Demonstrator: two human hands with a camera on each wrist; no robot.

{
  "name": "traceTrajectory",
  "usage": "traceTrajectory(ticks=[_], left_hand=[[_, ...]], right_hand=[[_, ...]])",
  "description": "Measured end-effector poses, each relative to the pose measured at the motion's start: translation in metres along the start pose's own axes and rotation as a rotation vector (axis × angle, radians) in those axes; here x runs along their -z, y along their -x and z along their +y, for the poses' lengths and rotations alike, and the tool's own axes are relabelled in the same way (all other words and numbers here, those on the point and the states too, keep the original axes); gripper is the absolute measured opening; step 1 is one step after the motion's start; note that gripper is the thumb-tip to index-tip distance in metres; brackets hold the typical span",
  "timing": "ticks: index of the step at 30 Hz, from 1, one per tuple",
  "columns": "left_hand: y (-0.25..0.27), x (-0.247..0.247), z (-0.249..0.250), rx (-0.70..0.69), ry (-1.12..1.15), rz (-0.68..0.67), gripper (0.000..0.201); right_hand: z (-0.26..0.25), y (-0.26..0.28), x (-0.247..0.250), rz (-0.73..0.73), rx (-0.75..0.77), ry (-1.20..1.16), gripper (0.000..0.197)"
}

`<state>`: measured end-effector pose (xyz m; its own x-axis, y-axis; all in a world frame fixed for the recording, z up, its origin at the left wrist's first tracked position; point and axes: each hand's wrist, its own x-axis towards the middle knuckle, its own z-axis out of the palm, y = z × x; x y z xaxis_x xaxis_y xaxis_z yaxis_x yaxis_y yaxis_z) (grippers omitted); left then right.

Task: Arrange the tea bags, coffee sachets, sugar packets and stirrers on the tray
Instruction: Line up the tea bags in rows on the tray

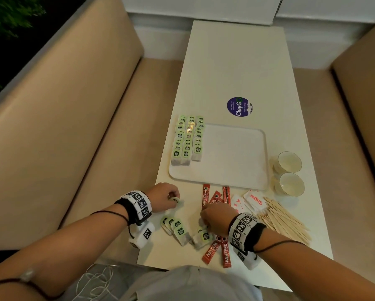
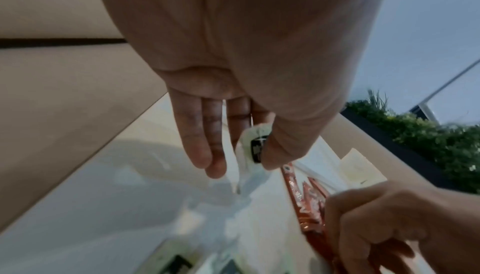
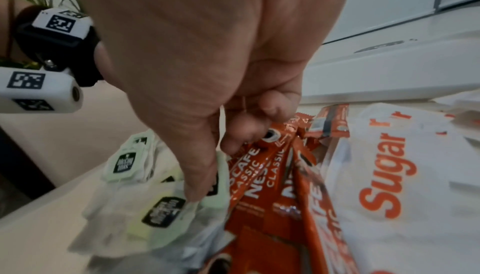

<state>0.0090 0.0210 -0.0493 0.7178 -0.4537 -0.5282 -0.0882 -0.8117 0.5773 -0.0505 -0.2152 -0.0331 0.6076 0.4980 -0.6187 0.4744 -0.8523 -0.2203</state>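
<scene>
Three rows of green-tagged tea bags (image 1: pixel 187 137) lie on the left part of the white tray (image 1: pixel 236 153). My left hand (image 1: pixel 173 197) (image 2: pixel 242 167) pinches a tea bag (image 2: pixel 255 146) by its tag between thumb and fingers, just off the tray's near left corner; the bag hangs down to the table. My right hand (image 1: pixel 204 218) (image 3: pixel 214 173) pinches the pale green tag of another tea bag (image 3: pixel 218 183) among loose tea bags (image 1: pixel 175 229) and red coffee sachets (image 1: pixel 217 250) (image 3: pixel 259 175). Sugar packets (image 1: pixel 251 199) (image 3: pixel 384 175) and wooden stirrers (image 1: pixel 284 220) lie to the right.
Two small cups (image 1: pixel 288 161) stand right of the tray. A round purple sticker (image 1: pixel 238 106) is on the white table (image 1: pixel 236 61) beyond the tray. Beige bench seats (image 1: pixel 84 105) run along both sides. The left wrist camera (image 3: pixel 39 91) is close beside my right hand.
</scene>
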Motion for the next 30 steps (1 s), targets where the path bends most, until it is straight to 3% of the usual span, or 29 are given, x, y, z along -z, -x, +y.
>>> traceTrajectory(ticks=[2, 5, 9, 11, 13, 18, 19, 23, 25, 30], left_hand=[[0.001, 0.002, 0.006, -0.009, 0.071, 0.010, 0.008], [-0.001, 0.000, 0.010, 0.002, 0.176, -0.010, 0.010], [-0.001, 0.002, 0.026, 0.039, 0.298, -0.013, 0.034], [-0.001, 0.001, 0.035, 0.051, 0.357, 0.015, 0.027], [-0.005, 0.001, 0.042, 0.042, 0.401, 0.050, 0.033], [0.001, 0.002, 0.059, 0.038, 0.655, -0.039, 0.046], [0.000, 0.001, 0.061, 0.031, 0.702, -0.053, 0.048], [0.002, 0.000, 0.068, 0.044, 0.891, -0.111, 0.024], [0.003, 0.000, 0.067, 0.011, 0.826, -0.169, 0.017], [0.003, -0.011, 0.053, 0.078, 0.583, -0.210, 0.030]], right_hand=[[0.002, 0.000, 0.002, 0.008, -0.010, -0.034, 0.004], [0.006, 0.003, 0.011, 0.049, -0.027, -0.171, 0.007], [0.014, 0.007, 0.029, 0.142, -0.012, -0.350, 0.011], [0.017, 0.009, 0.040, 0.184, 0.004, -0.487, 0.009], [0.018, 0.013, 0.050, 0.219, 0.008, -0.661, 0.004], [0.019, 0.016, 0.064, 0.362, 0.003, -0.875, 0.009], [0.021, 0.016, 0.064, 0.386, -0.022, -0.880, 0.012], [0.023, 0.015, 0.060, 0.462, -0.092, -0.760, 0.020], [0.023, 0.015, 0.055, 0.452, -0.104, -0.761, 0.026], [0.016, 0.008, 0.033, 0.168, -0.115, -0.448, 0.044]])
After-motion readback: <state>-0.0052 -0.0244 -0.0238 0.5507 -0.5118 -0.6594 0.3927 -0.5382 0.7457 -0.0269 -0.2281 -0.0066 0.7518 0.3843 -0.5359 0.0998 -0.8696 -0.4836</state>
